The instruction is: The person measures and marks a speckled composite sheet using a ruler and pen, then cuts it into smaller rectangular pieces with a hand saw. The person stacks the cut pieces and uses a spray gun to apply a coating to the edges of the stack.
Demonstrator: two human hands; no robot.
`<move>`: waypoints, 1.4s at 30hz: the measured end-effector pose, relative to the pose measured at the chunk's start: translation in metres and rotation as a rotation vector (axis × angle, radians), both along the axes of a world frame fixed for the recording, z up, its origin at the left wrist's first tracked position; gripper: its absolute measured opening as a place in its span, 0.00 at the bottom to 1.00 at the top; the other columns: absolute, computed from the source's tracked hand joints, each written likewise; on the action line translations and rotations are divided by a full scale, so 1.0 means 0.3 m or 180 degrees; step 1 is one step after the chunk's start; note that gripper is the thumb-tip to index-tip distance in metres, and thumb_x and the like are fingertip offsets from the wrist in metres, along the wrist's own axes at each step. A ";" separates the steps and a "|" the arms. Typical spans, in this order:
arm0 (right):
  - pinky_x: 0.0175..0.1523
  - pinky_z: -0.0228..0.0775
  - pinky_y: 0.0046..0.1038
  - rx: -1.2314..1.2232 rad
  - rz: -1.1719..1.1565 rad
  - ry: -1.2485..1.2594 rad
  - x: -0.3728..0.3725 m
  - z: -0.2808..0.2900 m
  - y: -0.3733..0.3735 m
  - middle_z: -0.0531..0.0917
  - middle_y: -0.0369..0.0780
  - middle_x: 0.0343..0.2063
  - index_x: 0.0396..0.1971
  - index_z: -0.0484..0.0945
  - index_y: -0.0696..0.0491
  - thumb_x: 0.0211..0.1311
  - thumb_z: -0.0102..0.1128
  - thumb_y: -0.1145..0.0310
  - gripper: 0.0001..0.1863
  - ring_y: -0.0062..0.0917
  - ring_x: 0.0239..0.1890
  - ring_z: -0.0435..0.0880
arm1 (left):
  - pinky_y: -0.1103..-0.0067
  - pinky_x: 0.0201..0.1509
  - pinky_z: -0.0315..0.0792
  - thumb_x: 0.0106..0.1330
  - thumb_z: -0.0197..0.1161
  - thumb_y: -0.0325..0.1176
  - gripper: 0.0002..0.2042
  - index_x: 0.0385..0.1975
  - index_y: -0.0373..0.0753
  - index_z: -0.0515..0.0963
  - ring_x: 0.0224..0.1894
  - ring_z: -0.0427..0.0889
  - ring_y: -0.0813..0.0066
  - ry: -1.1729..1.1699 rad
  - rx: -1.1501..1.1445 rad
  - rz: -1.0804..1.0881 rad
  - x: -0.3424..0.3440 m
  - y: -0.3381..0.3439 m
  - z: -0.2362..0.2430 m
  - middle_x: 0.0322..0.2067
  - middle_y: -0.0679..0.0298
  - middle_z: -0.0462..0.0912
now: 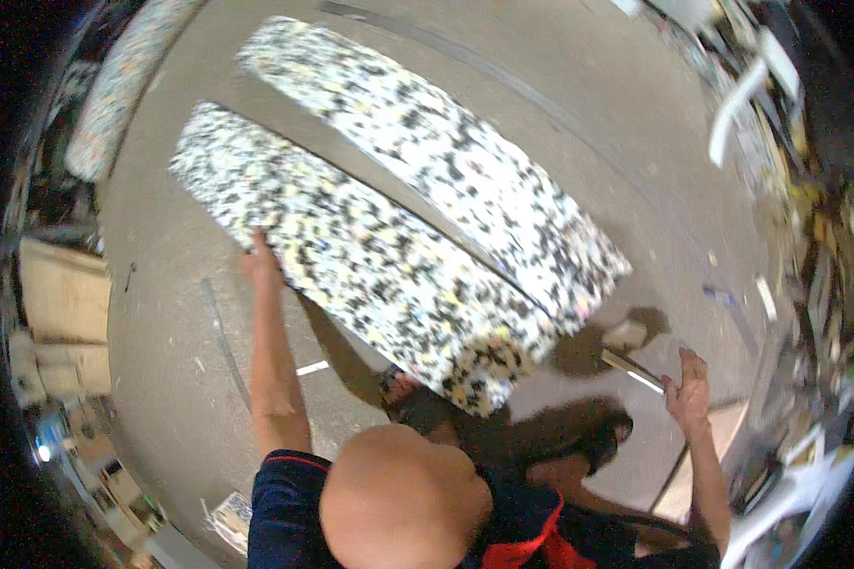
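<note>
Two long strips of speckled foam, white with black and yellow flecks, lie slantwise side by side. My left hand [264, 266] grips the lower left edge of the nearer foam strip [351, 242]; a shadow beside that edge suggests the strip is raised there. The farther foam strip [446, 152] lies just beyond it, with a narrow gap between them that closes toward the right end. Off to the right, my right hand [689, 391] is closed on the end of a thin-handled tool [633, 368]. A pale block [624, 334] shows at the tool's far end; its kind is unclear.
A rolled speckled foam piece [123, 95] lies at the far left. Wooden panels [64, 289] and boxes line the left side. White curved pieces [738, 109] and clutter crowd the right edge. A small blue object [719, 295] is on the floor at right. My feet are below the strips.
</note>
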State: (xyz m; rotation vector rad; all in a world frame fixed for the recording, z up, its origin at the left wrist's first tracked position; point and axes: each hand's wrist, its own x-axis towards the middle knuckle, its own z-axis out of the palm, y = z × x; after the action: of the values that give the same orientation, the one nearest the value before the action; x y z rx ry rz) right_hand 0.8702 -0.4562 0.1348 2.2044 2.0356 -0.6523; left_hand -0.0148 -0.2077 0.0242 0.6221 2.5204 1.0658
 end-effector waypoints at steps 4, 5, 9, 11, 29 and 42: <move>0.66 0.67 0.42 0.0687 -0.0104 0.1153 -0.521 0.068 0.505 0.78 0.54 0.58 0.62 0.70 0.60 0.52 0.77 0.60 0.39 0.46 0.62 0.76 | 0.61 0.70 0.62 0.64 0.65 0.61 0.47 0.65 0.19 0.64 0.66 0.70 0.46 0.0673 -0.0292 0.0083 -0.035 -0.019 0.049 0.65 0.37 0.69; 0.65 0.69 0.43 0.0019 -0.0710 0.1352 -0.610 0.046 0.635 0.80 0.53 0.56 0.63 0.71 0.59 0.55 0.75 0.54 0.39 0.44 0.61 0.77 | 0.60 0.71 0.61 0.65 0.64 0.61 0.46 0.66 0.19 0.63 0.67 0.69 0.46 0.0524 -0.0573 0.0123 -0.015 -0.002 0.059 0.65 0.37 0.69; 0.59 0.73 0.47 -0.0981 -0.0355 0.0130 -0.567 0.008 0.930 0.82 0.54 0.51 0.54 0.78 0.61 0.38 0.67 0.20 0.58 0.48 0.57 0.79 | 0.62 0.67 0.63 0.68 0.63 0.55 0.40 0.63 0.21 0.65 0.63 0.70 0.50 0.1276 0.0337 -0.0189 0.189 0.062 0.102 0.61 0.40 0.71; 0.64 0.68 0.52 -0.0873 0.0008 0.0405 -0.424 0.039 0.997 0.79 0.57 0.55 0.57 0.77 0.62 0.40 0.62 0.18 0.61 0.50 0.61 0.76 | 0.62 0.64 0.64 0.67 0.63 0.54 0.38 0.61 0.22 0.66 0.61 0.71 0.51 0.1283 0.0576 -0.0339 0.343 0.054 0.148 0.59 0.41 0.72; 0.68 0.67 0.42 0.0120 -0.0819 -0.1276 0.608 -0.167 0.608 0.72 0.47 0.66 0.70 0.64 0.49 0.61 0.60 0.68 0.35 0.45 0.65 0.73 | 0.66 0.40 0.73 0.67 0.64 0.40 0.19 0.49 0.32 0.74 0.37 0.77 0.62 -0.2632 -0.0011 -0.1913 1.252 0.003 0.395 0.38 0.54 0.80; 0.41 0.83 0.41 0.0059 -0.0549 -0.2899 0.310 -0.713 0.608 0.84 0.50 0.45 0.53 0.78 0.55 0.66 0.60 0.62 0.19 0.40 0.40 0.87 | 0.69 0.35 0.77 0.71 0.62 0.47 0.17 0.38 0.35 0.79 0.28 0.81 0.69 -0.3443 -0.1314 -0.3002 0.956 -0.158 -0.323 0.34 0.60 0.83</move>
State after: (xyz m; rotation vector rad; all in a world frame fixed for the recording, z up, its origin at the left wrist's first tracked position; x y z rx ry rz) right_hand 0.9631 -0.2737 -0.0792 2.0995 1.3793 0.3407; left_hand 0.2719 -0.2551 -0.0727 0.7070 1.1853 0.3147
